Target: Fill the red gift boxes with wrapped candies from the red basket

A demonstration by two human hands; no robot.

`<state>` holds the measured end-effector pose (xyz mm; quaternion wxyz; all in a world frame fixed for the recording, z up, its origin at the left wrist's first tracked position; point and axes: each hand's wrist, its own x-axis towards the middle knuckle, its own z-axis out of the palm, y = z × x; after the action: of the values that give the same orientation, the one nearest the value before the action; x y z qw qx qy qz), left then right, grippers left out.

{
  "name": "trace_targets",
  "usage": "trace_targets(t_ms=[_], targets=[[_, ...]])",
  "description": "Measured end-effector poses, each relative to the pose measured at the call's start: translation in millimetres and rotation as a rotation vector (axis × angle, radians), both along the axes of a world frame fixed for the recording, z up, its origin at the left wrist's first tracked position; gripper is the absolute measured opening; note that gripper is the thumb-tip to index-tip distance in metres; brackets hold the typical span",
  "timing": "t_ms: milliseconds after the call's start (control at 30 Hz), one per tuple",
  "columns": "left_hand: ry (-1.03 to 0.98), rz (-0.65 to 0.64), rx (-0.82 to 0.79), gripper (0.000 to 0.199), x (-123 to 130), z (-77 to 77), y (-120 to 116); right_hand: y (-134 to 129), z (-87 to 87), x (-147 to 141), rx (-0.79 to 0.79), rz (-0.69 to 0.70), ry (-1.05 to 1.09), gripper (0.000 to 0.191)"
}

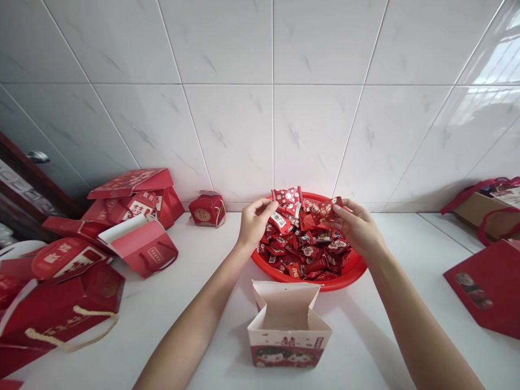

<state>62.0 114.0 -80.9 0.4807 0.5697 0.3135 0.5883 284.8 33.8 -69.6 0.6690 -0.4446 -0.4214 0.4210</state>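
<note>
A red plastic basket [341,281] full of red-wrapped candies [311,252] stands near the tiled wall. My left hand [258,216] is over its left side, thumb and fingers pinched on a red packet with pale dots [287,196]. Over the right side, my right hand [357,223] grips another red dotted packet [326,209] between thumb and fingers. In front of the basket, between my forearms, an open paper box [287,346] stands upright, its top flaps apart. Its front shows a cartoon print, and no contents show in the visible part of its inside.
Several red gift boxes [65,314] crowd the left side, some with rope handles. A small closed red box [207,209] stands by the wall. At the right are a red box [487,287] and a brown box with red ribbons [473,214].
</note>
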Motion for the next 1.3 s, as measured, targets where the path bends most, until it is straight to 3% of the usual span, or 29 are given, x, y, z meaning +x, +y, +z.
trace_targets(t_ms=[200, 367, 600, 1000, 1167, 1300], targets=[[-0.010, 0.059, 0.015, 0.034, 0, -1.6, 2, -3, 7.6, 12, 0.027, -0.200, 0.139, 0.038], [-0.107, 0.149, -0.016, 0.036, 0, -0.9, 6, -3, 9.3, 12, 0.005, -0.075, 0.203, 0.031], [-0.135, 0.127, -0.059, 0.034, 0, 3.5, 2, -7, 12.1, 2, -0.014, 0.046, 0.226, 0.034], [0.133, -0.162, 0.094, 0.028, 4, 14.6, -25, -23, 26.7, -28, 0.037, 0.031, 0.436, 0.028], [0.226, -0.259, 0.172, 0.024, 9, 13.9, -32, -23, 20.9, -45, 0.064, 0.091, 0.467, 0.025], [0.282, -0.298, 0.196, 0.023, 11, 11.6, -33, -22, 14.2, -56, 0.071, 0.051, 0.456, 0.026]])
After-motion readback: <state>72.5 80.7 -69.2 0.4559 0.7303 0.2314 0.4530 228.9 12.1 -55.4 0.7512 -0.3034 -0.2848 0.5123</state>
